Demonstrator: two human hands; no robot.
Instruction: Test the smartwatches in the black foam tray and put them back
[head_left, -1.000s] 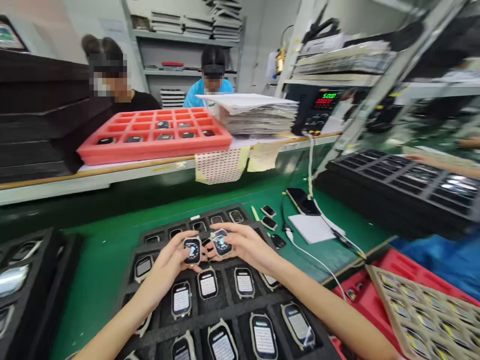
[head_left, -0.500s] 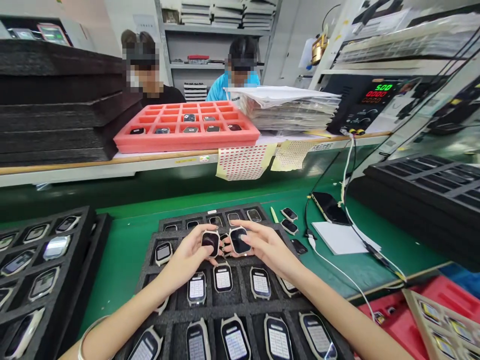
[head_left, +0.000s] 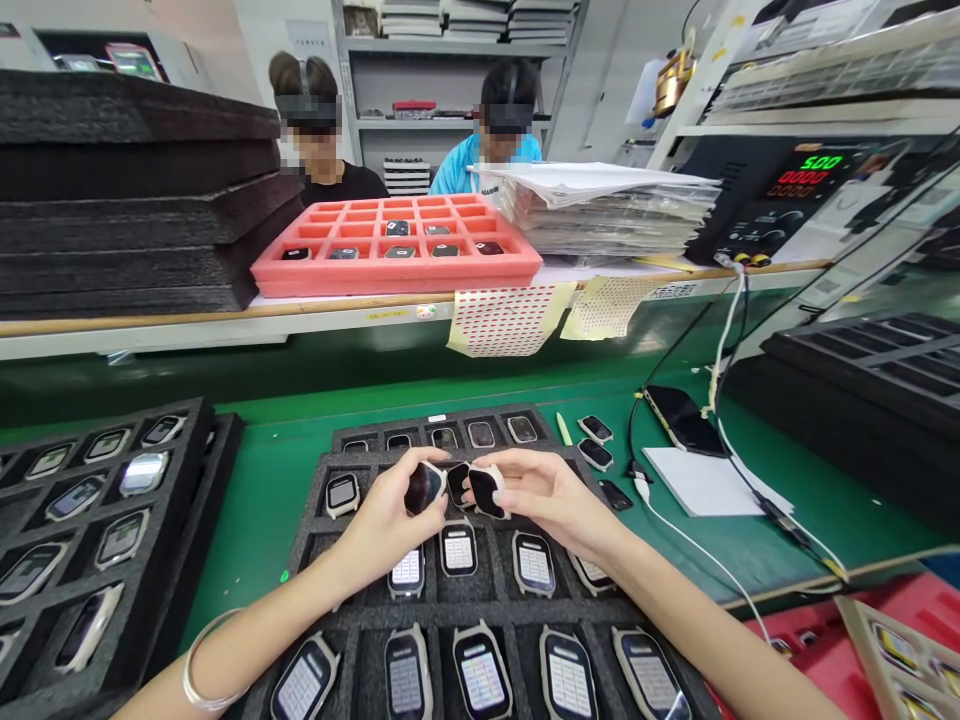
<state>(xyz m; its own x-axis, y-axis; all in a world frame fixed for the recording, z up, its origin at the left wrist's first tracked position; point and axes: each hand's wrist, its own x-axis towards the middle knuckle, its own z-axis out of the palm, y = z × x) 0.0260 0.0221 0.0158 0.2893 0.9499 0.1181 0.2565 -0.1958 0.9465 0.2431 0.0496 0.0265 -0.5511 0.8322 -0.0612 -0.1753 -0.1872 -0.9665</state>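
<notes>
My left hand (head_left: 401, 505) is closed on a smartwatch body (head_left: 424, 488) without a strap, its dark screen tilted to one side. In my right hand (head_left: 536, 490) is another dark-screened smartwatch (head_left: 487, 492) with a pale frame, pinched between thumb and fingers. A third dark watch face (head_left: 458, 485) shows between the two; whether a hand touches it I cannot tell. Below the hands lies a black foam tray (head_left: 439, 610) whose compartments hold several watches with lit white screens, among them a lit watch (head_left: 458, 548) just under my fingers.
More foam trays with watches (head_left: 199, 480) stand at the left. Two loose watches (head_left: 595, 454), a phone (head_left: 684, 420), white paper (head_left: 712, 482) and cables (head_left: 697, 555) lie at the right. A pink tray (head_left: 397, 275) and a power supply (head_left: 780, 200) rest on the shelf, two people behind it.
Both watches have turned from facing me to a slant, and the right one has come nearer the left. The whole view has shifted slightly, with the scene moving right.
</notes>
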